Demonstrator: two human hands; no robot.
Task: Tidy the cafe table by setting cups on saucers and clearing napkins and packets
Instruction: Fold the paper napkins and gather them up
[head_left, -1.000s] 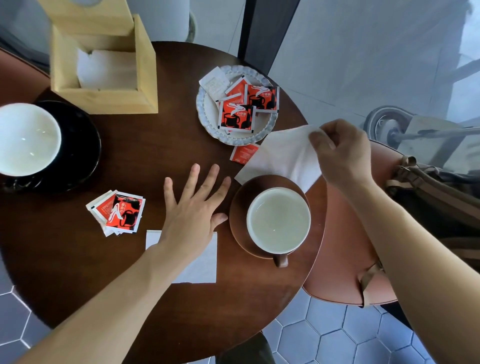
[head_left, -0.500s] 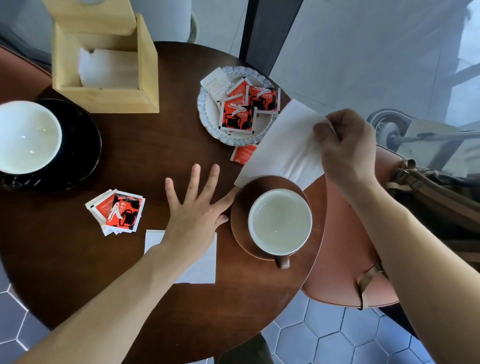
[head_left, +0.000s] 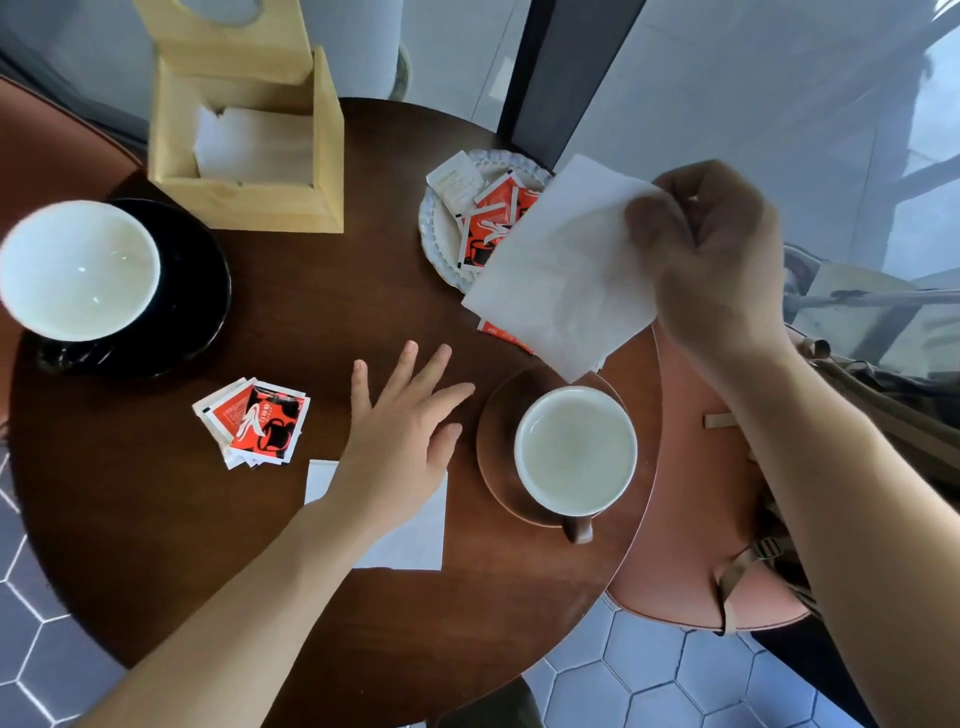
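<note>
Napkin hangs pinched in the right hand above the packet dish; the left hand lies spread flat on the desk. Carrying it clear of that dish avoids scattering packets.

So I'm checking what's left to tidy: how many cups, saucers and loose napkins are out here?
Cups: 2, one on the black saucer, one on the brown
Saucers: 2, black, brown
Loose napkins: 2, one held up by the right hand, one under the left hand
Total: 6
</note>
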